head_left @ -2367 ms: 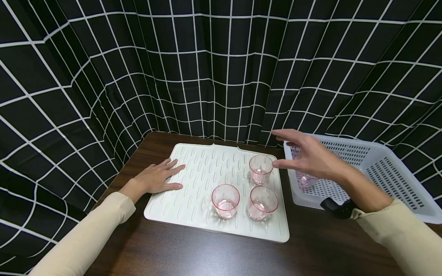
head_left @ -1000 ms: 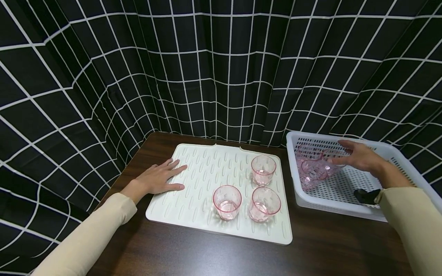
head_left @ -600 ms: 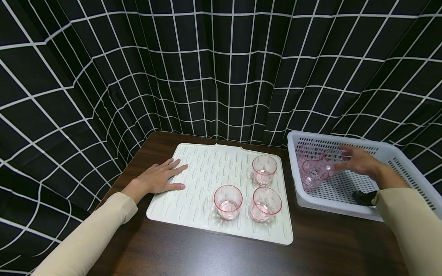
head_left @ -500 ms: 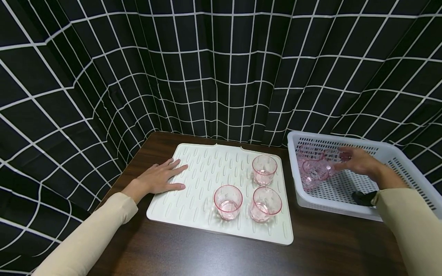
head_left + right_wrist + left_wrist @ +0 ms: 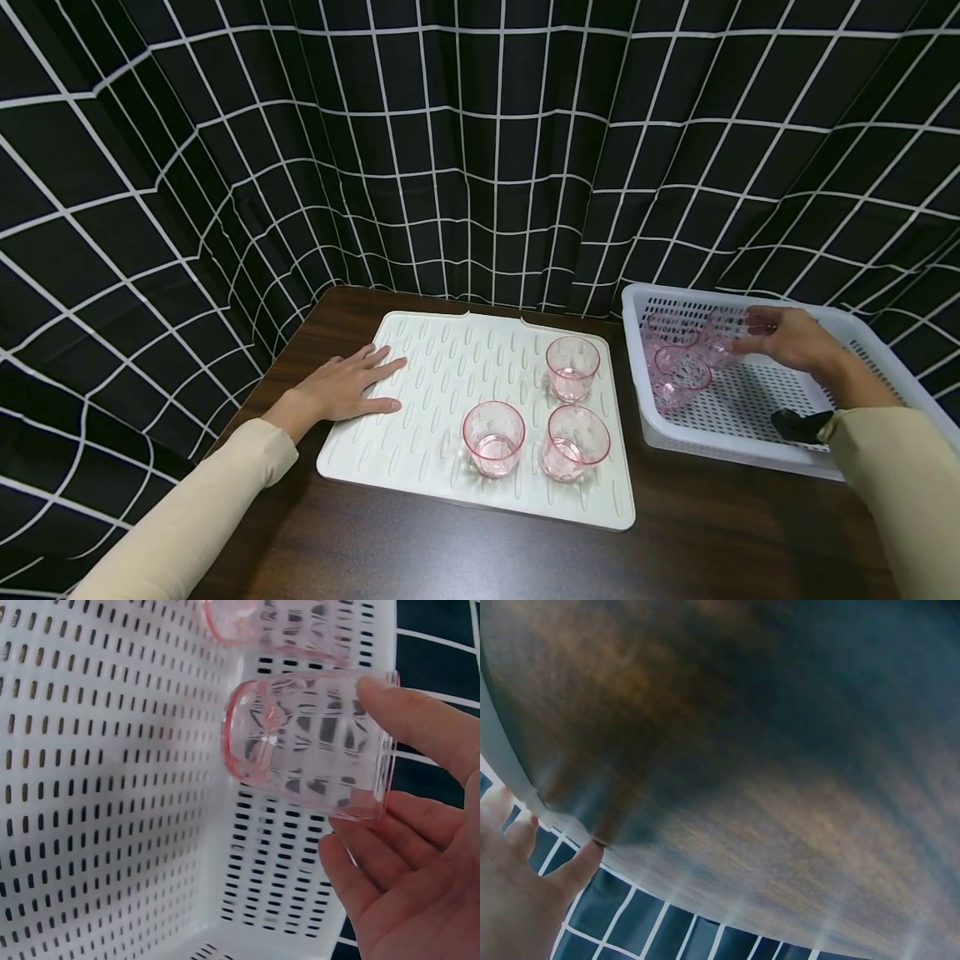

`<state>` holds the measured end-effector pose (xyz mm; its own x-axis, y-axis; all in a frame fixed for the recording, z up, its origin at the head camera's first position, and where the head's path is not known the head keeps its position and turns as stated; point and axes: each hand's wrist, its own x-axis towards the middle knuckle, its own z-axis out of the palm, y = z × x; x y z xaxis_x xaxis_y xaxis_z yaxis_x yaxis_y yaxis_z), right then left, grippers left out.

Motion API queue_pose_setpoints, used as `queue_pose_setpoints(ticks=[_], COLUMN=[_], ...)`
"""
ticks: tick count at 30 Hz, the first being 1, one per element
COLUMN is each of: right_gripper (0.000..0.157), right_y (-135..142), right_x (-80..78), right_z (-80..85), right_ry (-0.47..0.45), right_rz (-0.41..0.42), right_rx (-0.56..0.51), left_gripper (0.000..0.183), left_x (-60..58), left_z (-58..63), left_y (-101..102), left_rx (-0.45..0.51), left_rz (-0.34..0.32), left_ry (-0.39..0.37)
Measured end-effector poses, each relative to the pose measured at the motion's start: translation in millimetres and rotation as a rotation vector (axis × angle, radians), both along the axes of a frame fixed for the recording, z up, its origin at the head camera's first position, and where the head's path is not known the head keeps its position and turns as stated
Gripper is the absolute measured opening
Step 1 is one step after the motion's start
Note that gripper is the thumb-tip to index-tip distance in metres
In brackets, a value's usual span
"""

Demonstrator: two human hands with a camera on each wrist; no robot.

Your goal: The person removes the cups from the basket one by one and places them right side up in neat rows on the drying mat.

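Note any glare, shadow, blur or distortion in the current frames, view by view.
Head view: pale sheen on the near part of the table, faint shadow beside the right sleeve; left wrist view: table surface blurred, dark shadow, pale streaks, table edge bowed; right wrist view: small highlights on the glass pinched by the right hand, its pattern readable.

Behind the left grip [image 5: 341,387] and the right grip [image 5: 797,338] hangs a black curtain [image 5: 495,125], ruled into squares by white lines that kink over loose folds. It bends round on the outer side of the left grip and slants past the right grip. Nearer than either grip spreads a dark brown, wood-grained tabletop [image 5: 375,533], its far corner rounded beyond the left grip, a pale sheen between the two
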<state>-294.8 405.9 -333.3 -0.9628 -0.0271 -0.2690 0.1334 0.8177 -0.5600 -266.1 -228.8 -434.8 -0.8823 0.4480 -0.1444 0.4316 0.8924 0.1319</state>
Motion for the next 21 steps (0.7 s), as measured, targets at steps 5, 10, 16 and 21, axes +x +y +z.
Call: queue_pose_setpoints(ticks=[5, 10, 16, 21], right_gripper=[0.11, 0.113, 0.109, 0.101], right_y=[-1, -6, -16, -34], right_x=[4.6, 8.4, 16.1, 18.4], right_z=[10.7, 26.8, 47.2, 60.4], right_ry=[0.083, 0.16, 0.255, 0.304], right_rz=[-0.018, -0.033, -0.027, 0.022], right_rx=[0.024, 0.033, 0.032, 0.018], left_gripper=[0.085, 0.085, 0.085, 0.085], left_x=[0.4, 0.3, 0.4, 1.4], left_z=[0.2, 0.4, 1.6, 2.6], left_y=[0, 0, 1, 0], left_rx=[-0.003, -0.003, 0.002, -0.001], left_rz=[-0.006, -0.006, -0.006, -0.003], left_ry=[0.0, 0.001, -0.005, -0.005])
